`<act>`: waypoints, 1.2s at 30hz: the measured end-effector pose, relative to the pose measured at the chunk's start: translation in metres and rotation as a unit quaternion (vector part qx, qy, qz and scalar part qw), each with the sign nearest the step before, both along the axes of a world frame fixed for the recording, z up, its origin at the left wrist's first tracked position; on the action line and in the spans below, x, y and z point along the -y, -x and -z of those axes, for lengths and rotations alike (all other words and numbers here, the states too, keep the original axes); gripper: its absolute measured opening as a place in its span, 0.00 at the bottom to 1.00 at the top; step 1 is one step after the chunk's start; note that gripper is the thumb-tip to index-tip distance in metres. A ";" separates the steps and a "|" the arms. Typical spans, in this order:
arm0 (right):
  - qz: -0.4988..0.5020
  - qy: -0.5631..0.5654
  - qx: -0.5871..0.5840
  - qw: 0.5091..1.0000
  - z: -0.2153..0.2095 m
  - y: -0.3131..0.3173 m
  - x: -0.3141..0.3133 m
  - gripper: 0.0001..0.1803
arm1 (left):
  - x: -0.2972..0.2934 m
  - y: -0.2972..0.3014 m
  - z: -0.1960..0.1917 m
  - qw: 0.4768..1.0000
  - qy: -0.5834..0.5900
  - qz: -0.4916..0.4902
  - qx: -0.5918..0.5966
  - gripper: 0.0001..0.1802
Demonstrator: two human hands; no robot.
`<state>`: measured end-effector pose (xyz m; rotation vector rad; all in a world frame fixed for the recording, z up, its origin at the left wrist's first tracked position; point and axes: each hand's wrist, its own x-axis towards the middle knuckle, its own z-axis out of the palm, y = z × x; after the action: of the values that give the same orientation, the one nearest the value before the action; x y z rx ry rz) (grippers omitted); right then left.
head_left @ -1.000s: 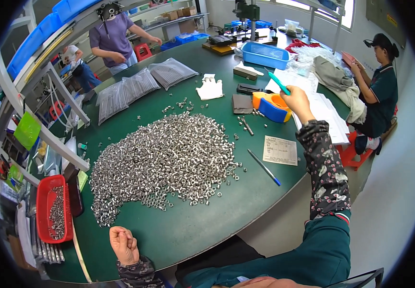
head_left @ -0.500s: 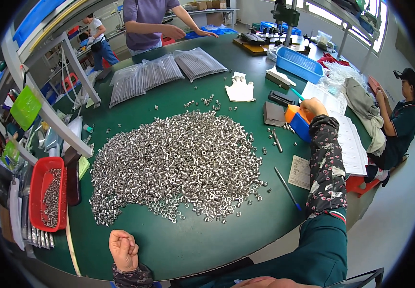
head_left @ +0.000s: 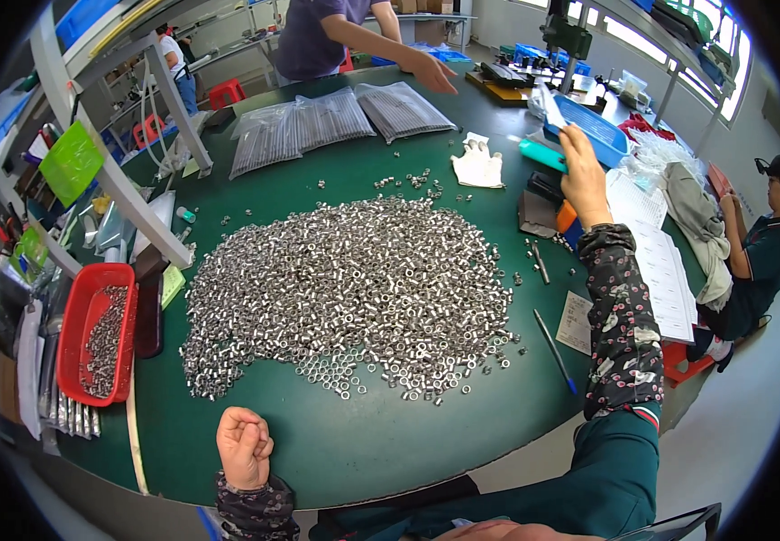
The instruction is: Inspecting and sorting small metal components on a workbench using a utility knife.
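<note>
My right hand [head_left: 585, 176] is raised over the right side of the green table, its fingers closed on a teal-green object [head_left: 545, 155] with a pale tip; its exact kind is unclear. Just beyond the fingertips stands a crumpled white piece [head_left: 549, 106]; whether they touch it I cannot tell. Below that hand, an orange block [head_left: 567, 217] is partly hidden by the wrist. My left hand [head_left: 245, 448] rests closed by the near table edge, with the inside of its fingers hidden. In front of it spreads a big heap of small metal rings [head_left: 345, 279].
A red bin [head_left: 68, 347] of small metal parts stands at left. Bagged rods [head_left: 336, 119] lie at the back, near a person in purple [head_left: 313, 45]. White glove [head_left: 477, 167], blue basket [head_left: 602, 135], papers [head_left: 651, 270] and a pen [head_left: 554, 352] lie rightward. Another person [head_left: 760, 234] sits at right.
My right hand has lifted from the orange and blue blocks, moving away from me with the teal-green object. My left hand stays closed. The person in purple has moved rightward, reaching over the table.
</note>
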<state>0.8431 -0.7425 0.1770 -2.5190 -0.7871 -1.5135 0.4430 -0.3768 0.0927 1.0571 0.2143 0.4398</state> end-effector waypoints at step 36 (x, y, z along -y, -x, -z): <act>-0.409 -0.211 -0.637 0.619 0.025 0.287 -0.214 0.11 | -0.027 0.002 -0.009 0.996 0.055 0.017 0.068 0.07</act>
<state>0.5561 -0.5280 0.1520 -1.6696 -0.8479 0.4329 0.4408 -0.3495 0.1021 0.9180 0.0974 0.4616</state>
